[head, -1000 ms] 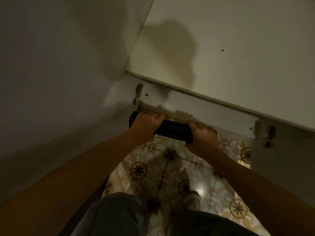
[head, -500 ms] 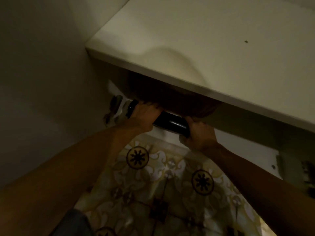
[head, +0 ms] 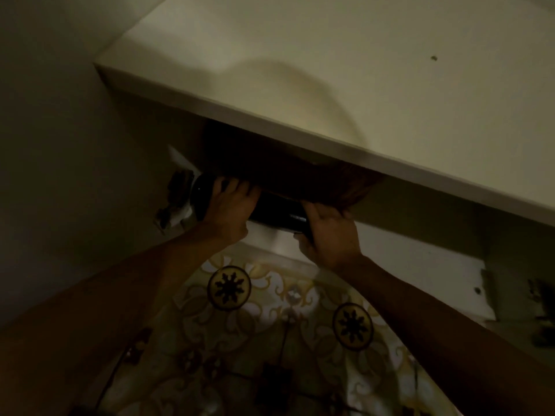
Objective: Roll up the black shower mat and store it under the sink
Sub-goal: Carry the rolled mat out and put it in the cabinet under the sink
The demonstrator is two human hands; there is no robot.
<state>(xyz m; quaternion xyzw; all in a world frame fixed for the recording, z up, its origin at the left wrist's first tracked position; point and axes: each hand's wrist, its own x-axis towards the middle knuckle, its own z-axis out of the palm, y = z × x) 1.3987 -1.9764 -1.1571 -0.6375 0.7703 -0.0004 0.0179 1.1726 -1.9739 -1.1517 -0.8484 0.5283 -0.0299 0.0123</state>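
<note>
Black shower mat (head: 276,213) is rolled into a tight cylinder, held horizontal at the dark opening beneath the white sink top (head: 345,94), above the patterned floor (head: 270,331). Left hand (head: 228,213) wraps the roll near its left end, fingers (head: 237,187) curled over the top, clenched on the mat. Right hand (head: 329,235) grips the right end, likewise closed around it.

Interior of the cabinet is too dark to read.

Risks, as judged:
- Roll may spring open once released; the material looks stiff and nothing ties it.
- Left end sits close to the hinge hardware (head: 177,202) at the wall side; it could catch there during insertion.
- Unseen items or pipework inside could block the roll, leaving it protruding.
</note>
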